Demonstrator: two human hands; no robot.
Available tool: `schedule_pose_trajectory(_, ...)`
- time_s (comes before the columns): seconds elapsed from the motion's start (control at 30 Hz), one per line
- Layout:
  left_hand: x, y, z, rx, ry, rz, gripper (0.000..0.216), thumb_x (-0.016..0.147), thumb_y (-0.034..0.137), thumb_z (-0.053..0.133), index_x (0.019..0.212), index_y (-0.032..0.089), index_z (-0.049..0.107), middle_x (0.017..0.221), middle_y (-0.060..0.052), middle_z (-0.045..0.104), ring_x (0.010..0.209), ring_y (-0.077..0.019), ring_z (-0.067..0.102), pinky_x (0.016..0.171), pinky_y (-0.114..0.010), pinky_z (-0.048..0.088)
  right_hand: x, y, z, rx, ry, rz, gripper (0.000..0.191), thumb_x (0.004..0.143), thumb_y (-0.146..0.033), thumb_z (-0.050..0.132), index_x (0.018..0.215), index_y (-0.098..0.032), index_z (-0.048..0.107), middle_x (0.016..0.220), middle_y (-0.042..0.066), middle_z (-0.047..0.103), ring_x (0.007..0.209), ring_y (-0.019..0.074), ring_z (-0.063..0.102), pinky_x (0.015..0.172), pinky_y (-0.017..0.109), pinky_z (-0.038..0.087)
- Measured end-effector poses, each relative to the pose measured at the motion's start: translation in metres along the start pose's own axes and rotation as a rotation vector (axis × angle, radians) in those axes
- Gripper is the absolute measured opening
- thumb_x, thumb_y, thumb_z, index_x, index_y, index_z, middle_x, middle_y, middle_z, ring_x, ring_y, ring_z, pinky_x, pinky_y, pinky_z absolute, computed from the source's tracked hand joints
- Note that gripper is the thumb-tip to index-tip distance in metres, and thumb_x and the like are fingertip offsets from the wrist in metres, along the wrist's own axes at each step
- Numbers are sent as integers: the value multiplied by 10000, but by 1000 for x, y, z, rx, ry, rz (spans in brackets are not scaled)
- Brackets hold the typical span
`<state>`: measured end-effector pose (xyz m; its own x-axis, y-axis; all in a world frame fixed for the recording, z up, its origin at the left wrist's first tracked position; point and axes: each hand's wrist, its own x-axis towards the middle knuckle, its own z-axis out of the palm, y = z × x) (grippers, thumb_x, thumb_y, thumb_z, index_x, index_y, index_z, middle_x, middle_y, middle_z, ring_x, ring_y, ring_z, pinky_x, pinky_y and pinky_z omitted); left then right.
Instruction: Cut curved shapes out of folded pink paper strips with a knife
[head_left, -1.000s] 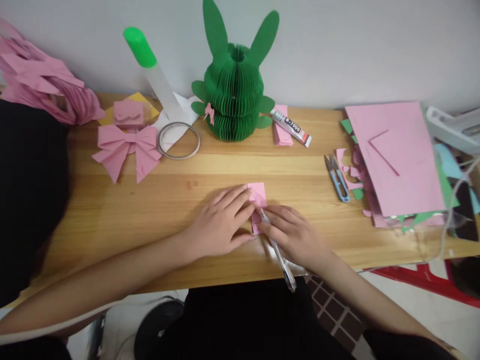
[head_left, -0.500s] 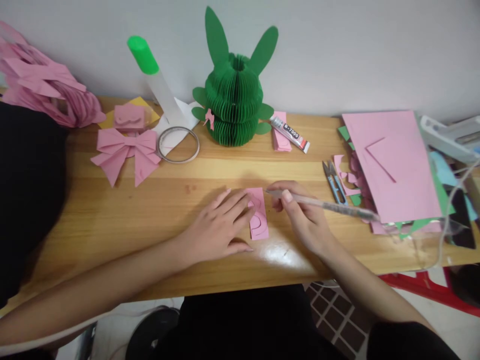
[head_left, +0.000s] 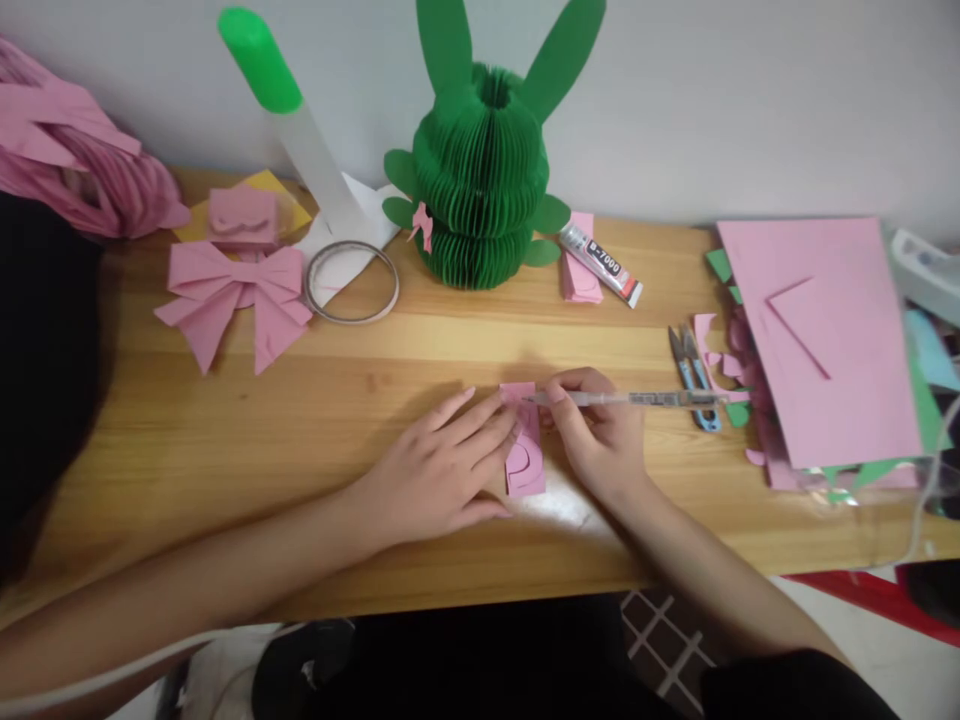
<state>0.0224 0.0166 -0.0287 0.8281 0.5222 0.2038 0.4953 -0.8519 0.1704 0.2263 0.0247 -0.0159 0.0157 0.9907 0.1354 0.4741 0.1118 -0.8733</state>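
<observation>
A small pink paper strip [head_left: 527, 475] with curved outlines on it lies on the wooden table in front of me. My left hand [head_left: 450, 465] rests flat at its left side, fingers stretched and apart, the fingertips pressing on the strip. Between the thumb and fingers of my right hand [head_left: 600, 435] is a slim pen [head_left: 615, 399] with a clear barrel. The pen lies nearly level, its tip at the upper part of the strip. My left fingertips hide some of the outlines.
A green honeycomb paper rabbit [head_left: 480, 180] stands at the back. Left of it are a tape roll [head_left: 311, 290], a green-capped glue bottle [head_left: 262, 65] and a pink paper bow [head_left: 240, 285]. Rightward lie a glue tube [head_left: 600, 262], thread snips [head_left: 694, 375] and pink sheets [head_left: 840, 340].
My right hand has brought the pen leftward and down, so its tip now meets the pink strip. The left hand stays on the strip. The whole view has shifted slightly.
</observation>
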Motion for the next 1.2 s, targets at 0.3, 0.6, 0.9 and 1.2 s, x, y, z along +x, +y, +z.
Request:
schedule_pose_trajectory(0.3,2,3,-3,25,23,12,616,1025,554,385,1296,49,611,1353,-102,649,1295,-268,518,1162,-403,266,-1,2,1,-40,-4,-78,138,906,-227,565,794,-191,635,624,-27,651,512,89,591,472,205,460)
schedule_pose_trajectory(0.6,0,3,-1,4,36,3,586,1060,484,292,1319,59,601,1367,-100,642,1299,-259,527,1154,-399,286,-3,5,0,-66,-29,-116,152,969,-270,551,987,-213,692,939,44,772,866,163,731,766,314,592)
schedule_pose_trajectory(0.9,-2,1,-1,-71,35,-5,532,1046,454,372,1342,63,579,1375,-116,635,1341,-262,510,1193,-408,255,-1,3,-1,-96,-36,-145,163,975,-265,542,961,-203,692,938,48,777,863,152,736,767,289,595)
schedule_pose_trajectory(1.2,-3,0,0,-83,11,-22,539,1045,463,369,1369,78,562,1402,-105,616,1348,-259,511,1196,-406,257,-1,3,-1,-95,-43,-138,176,978,-292,530,960,-207,683,917,41,770,838,155,730,750,292,589)
